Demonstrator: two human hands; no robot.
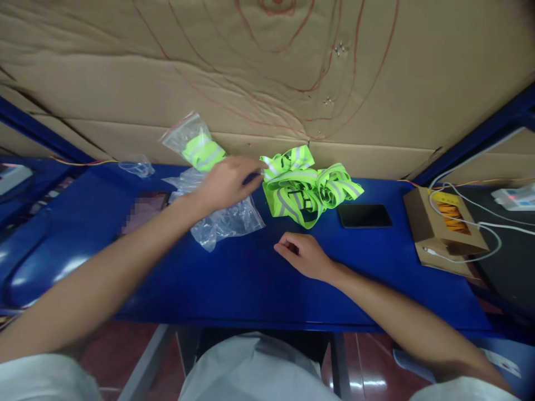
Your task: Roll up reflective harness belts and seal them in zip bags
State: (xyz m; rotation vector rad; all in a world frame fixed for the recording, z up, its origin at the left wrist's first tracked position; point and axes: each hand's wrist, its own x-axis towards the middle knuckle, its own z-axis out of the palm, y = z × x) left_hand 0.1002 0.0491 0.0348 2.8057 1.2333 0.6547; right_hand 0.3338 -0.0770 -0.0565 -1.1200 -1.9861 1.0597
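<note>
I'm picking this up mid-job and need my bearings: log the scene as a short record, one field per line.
Left hand: the left hand has its fingertips at the left edge of the lime strap pile; grip unclear
Right hand: the right hand is loosely curled, nearer the person than the pile, nothing visible in it
Bagged: lime strap in a clear zip bag, beyond the left hand
Loose plastic: clear bags by the left hand
Right side: dark phone, then open carton
Surface: blue table
</note>
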